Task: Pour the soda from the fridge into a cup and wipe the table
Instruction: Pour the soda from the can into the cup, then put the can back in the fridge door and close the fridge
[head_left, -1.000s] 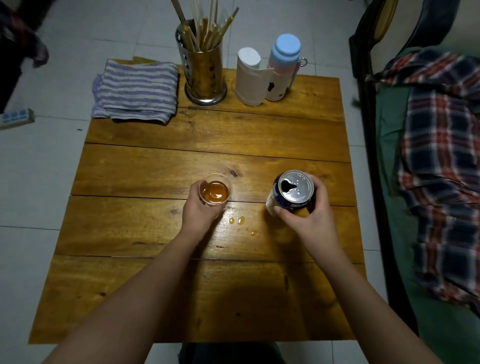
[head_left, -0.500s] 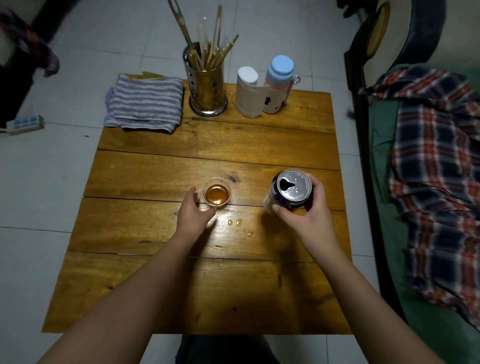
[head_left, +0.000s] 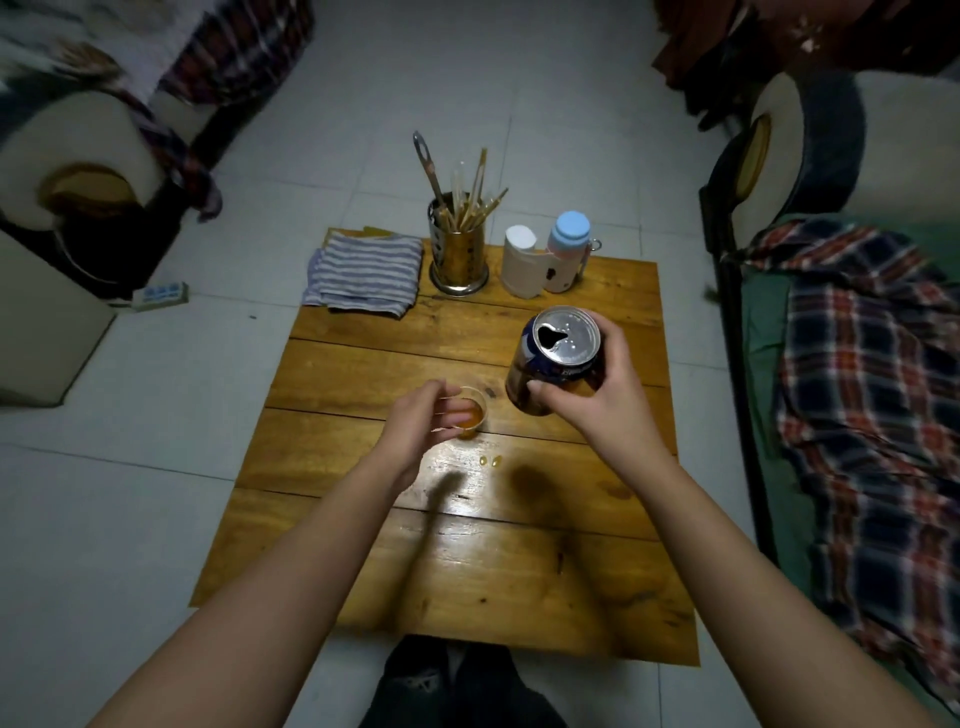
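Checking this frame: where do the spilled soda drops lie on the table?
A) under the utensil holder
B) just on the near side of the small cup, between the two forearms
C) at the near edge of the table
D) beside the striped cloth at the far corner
B: the spilled drops glisten on the wood just nearer the camera than the cup, away from the striped cloth and utensil holder.
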